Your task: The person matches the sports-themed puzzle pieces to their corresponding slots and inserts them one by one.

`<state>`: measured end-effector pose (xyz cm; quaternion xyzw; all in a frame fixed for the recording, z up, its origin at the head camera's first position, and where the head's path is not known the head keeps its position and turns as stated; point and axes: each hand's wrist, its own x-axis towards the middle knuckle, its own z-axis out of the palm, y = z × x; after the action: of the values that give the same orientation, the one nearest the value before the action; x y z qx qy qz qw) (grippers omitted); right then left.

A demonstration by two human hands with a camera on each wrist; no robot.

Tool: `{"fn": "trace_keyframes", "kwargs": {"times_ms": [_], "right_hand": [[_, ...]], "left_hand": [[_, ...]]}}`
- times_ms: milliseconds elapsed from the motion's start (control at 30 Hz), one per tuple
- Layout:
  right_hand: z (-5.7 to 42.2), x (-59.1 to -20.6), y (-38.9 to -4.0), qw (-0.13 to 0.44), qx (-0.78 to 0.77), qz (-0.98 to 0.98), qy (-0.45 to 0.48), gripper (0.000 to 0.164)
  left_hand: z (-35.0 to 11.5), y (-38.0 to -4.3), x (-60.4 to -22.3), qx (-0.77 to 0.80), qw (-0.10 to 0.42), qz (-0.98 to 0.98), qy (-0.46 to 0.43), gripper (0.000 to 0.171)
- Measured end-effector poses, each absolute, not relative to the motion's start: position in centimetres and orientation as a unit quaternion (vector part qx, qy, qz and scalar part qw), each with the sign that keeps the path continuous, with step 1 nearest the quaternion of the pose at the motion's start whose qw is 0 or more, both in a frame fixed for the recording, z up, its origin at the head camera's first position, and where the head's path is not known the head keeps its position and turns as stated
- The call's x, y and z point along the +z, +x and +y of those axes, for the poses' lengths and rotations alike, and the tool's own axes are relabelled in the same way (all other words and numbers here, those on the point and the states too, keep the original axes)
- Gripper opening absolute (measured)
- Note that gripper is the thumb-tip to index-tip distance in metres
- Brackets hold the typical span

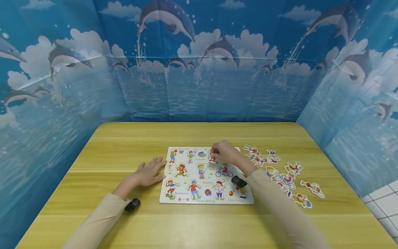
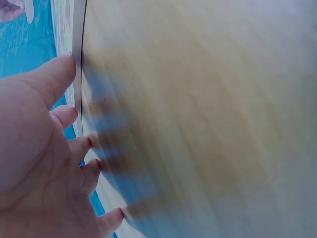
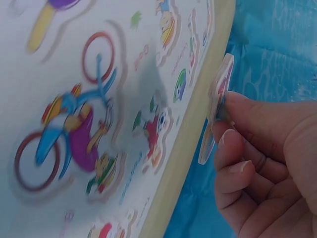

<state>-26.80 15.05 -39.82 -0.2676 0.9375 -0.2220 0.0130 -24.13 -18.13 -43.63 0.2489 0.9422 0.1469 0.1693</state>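
A white puzzle board (image 1: 194, 176) printed with cartoon children doing sports lies on the table. My left hand (image 1: 150, 173) rests flat beside its left edge, the thumb and fingertips right at the side of the board. In the left wrist view the fingers (image 2: 84, 178) are spread and touch the tabletop. Over the upper right part of the board, my right hand (image 1: 226, 152) pinches a thin cut-out puzzle piece (image 3: 221, 91) between thumb and fingers. The piece is seen nearly edge-on in the right wrist view, its picture mostly hidden.
Several loose puzzle pieces (image 1: 273, 157) lie scattered right of the board, some overlapping, with a cyclist piece (image 1: 286, 179) among them. The wooden table (image 1: 186, 224) is bordered by a blue dolphin-print curtain (image 1: 205, 97) at the back and sides.
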Motion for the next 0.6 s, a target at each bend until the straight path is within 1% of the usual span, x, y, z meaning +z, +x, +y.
{"fn": "trace_keyframes", "kwargs": {"times_ms": [167, 600], "right_hand": [[13.8, -39.9, -27.3, 0.032, -0.226, 0.94, -0.253, 0.009], [11.7, -39.9, -28.4, 0.047, -0.215, 0.945, -0.243, 0.011]], "left_hand": [[-18.0, -24.1, -43.4, 0.147, 0.173, 0.942, 0.248, 0.062], [-18.3, -24.4, -44.0, 0.139, 0.165, 0.943, 0.254, 0.063]]}}
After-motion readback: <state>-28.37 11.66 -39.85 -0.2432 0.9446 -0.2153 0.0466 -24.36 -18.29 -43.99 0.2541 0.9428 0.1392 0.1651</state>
